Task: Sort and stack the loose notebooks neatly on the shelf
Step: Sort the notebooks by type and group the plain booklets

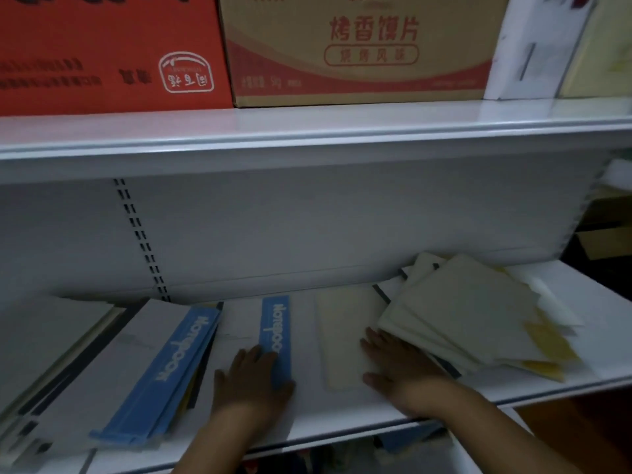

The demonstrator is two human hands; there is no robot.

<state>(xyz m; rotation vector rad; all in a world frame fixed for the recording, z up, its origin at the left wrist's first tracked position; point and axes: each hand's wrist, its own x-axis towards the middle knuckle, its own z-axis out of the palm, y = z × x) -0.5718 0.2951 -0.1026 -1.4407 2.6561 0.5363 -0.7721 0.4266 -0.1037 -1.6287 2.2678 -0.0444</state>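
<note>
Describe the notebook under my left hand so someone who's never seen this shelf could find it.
Look at the lower white shelf, below the cardboard boxes. Near its middle a white notebook lies flat under the left hand. Its blue strip runs straight front to back, unlike the slanted blue-edged stack to its left.

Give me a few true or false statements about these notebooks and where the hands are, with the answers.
1. The left hand rests flat on a blue-banded notebook. True.
2. The right hand lifts a notebook into the air. False: it lies flat beside the fanned cream pile.
3. The fanned cream pile sits left of both hands. False: it is right of both.
4. A red carton and a tan carton stand on the upper shelf. True.
</note>
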